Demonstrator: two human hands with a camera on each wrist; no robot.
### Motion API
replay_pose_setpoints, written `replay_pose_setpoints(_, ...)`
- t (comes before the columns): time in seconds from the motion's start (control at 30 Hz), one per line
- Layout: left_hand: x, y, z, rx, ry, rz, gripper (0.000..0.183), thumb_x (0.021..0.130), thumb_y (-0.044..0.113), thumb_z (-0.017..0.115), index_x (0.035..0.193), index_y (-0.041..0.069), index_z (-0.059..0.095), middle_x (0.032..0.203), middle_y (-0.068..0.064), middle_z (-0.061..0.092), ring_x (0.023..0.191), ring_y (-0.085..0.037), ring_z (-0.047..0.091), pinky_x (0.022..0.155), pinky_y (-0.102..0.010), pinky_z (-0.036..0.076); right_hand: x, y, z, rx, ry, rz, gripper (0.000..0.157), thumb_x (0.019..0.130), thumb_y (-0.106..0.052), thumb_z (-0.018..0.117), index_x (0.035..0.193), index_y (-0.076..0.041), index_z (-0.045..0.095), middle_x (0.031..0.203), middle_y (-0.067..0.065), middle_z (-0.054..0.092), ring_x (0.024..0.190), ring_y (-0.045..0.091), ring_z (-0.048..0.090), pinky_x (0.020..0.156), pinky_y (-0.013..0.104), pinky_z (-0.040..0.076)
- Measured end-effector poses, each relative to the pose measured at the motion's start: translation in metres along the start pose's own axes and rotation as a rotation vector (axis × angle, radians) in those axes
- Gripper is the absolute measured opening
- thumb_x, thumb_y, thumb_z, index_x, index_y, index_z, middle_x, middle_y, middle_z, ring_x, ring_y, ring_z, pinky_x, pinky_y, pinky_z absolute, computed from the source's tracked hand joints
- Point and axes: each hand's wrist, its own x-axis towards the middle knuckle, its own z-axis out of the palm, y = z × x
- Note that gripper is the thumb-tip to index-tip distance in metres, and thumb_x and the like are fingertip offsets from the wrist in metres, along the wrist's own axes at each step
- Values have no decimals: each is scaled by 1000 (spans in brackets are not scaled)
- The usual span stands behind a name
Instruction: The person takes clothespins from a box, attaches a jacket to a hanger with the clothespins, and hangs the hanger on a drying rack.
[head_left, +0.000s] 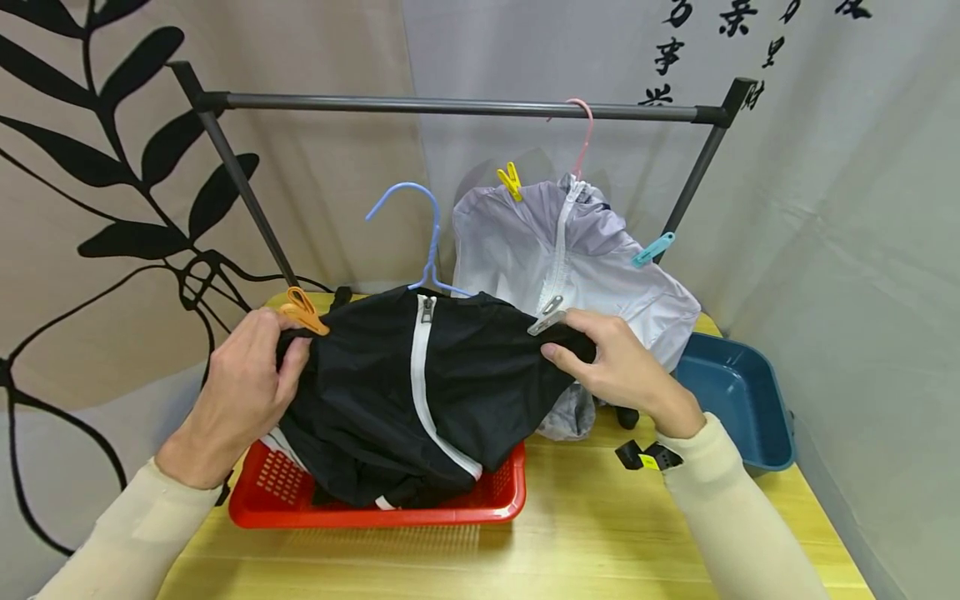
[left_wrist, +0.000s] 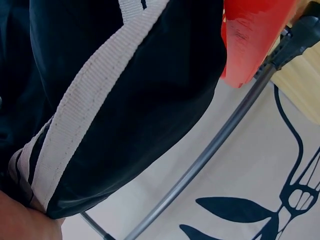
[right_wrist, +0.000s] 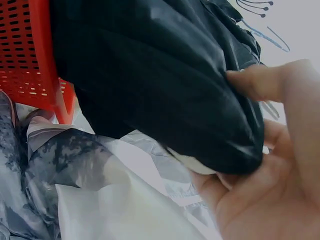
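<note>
A black jacket [head_left: 367,375] with a white-edged zipper hangs on a blue hanger [head_left: 433,242], its lower part over a red basket [head_left: 375,518]. My left hand [head_left: 243,387] grips the jacket's left shoulder beside an orange clothespin [head_left: 303,312] clipped there. At the other shoulder my right hand [head_left: 618,362] pinches the black cloth, close to a grey clothespin [head_left: 547,318]. In the right wrist view, the thumb and fingers of the right hand [right_wrist: 270,165] lie on both sides of the cloth. The blue hanger's hook stands free of the rail.
A dark metal rail [head_left: 450,105] spans the back. From it a pale lilac jacket [head_left: 517,233] hangs on a pink hanger [head_left: 585,137], with yellow [head_left: 511,181] and teal clothespins [head_left: 654,249]. A blue bin [head_left: 738,400] stands at right on the wooden table [head_left: 585,533].
</note>
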Motion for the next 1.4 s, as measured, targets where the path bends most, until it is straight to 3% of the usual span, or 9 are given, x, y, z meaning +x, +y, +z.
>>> replay_pose_setpoints(0.07, 0, 0, 1, -9, 14, -5, 54, 127, 39, 42, 112, -9, 60, 97, -25, 63, 86, -38, 62, 75, -49, 53, 0, 2, 1, 39, -5, -28, 2, 112, -15, 77, 111, -15, 76, 100, -4, 71, 97, 12, 66, 90, 29, 54)
replay_pose_setpoints(0.23, -1, -1, 6, -33, 68, -11, 21, 113, 12, 67, 112, -9, 62, 96, -23, 63, 85, -38, 62, 72, -52, 52, 1, 5, 5, 114, 24, -122, 22, 112, 1, 72, 95, -13, 67, 80, -5, 52, 79, 7, 55, 77, 26, 46)
replay_pose_setpoints(0.37, 0, -3, 8, -35, 81, -27, 21, 100, -1, 77, 113, -9, 63, 97, -24, 65, 88, -41, 64, 73, -53, 52, 3, 5, 12, 116, 79, -182, 35, 109, 9, 70, 84, -11, 57, 73, -4, 35, 68, 2, 41, 66, 23, 38)
replay_pose_setpoints(0.63, 2, -2, 5, -32, 51, -49, 23, 103, 2, 77, 116, -10, 62, 101, -25, 65, 93, -43, 66, 81, -51, 57, 4, 3, 18, 37, 197, -220, 27, 106, 14, 69, 90, -7, 67, 69, -7, 39, 63, 4, 44, 66, 18, 40)
replay_pose_setpoints(0.7, 3, 0, 3, -43, 45, -68, 24, 103, 0, 79, 117, -10, 62, 103, -27, 66, 95, -44, 68, 83, -56, 61, 5, 2, 18, 29, 225, -226, 27, 106, 17, 67, 91, -6, 67, 67, -7, 34, 64, 6, 58, 71, 13, 47)
replay_pose_setpoints(0.87, 6, 5, 1, -85, 20, -186, 34, 103, 0, 84, 126, -12, 62, 115, -31, 69, 105, -50, 75, 97, -71, 65, 6, -1, 19, 29, 281, -233, 25, 103, 21, 64, 96, -2, 72, 65, 1, 50, 87, 21, 84, 95, 7, 57)
replay_pose_setpoints(1.0, 7, 7, -2, -130, 6, -325, 52, 104, 7, 85, 145, -8, 58, 135, -33, 67, 121, -54, 72, 109, -79, 59, 6, -4, 19, 13, 305, -232, 25, 103, 20, 63, 96, -1, 73, 73, 8, 66, 84, 18, 81, 93, 6, 56)
replay_pose_setpoints(1.2, 6, 7, -6, -192, -28, -464, 83, 105, 18, 86, 173, 6, 41, 159, -35, 58, 135, -58, 62, 116, -84, 49, 6, -7, 13, 4, 348, -219, 26, 106, 19, 60, 93, -1, 71, 67, 6, 60, 74, 15, 77, 85, 9, 56)
replay_pose_setpoints(1.4, 2, 2, -8, -216, -183, -584, 102, 111, 35, 80, 185, 16, 12, 177, -34, 43, 150, -64, 53, 126, -85, 39, 5, -8, 6, -3, 382, -185, 21, 107, 15, 63, 94, 2, 73, 77, 9, 70, 72, 13, 68, 78, 13, 51)
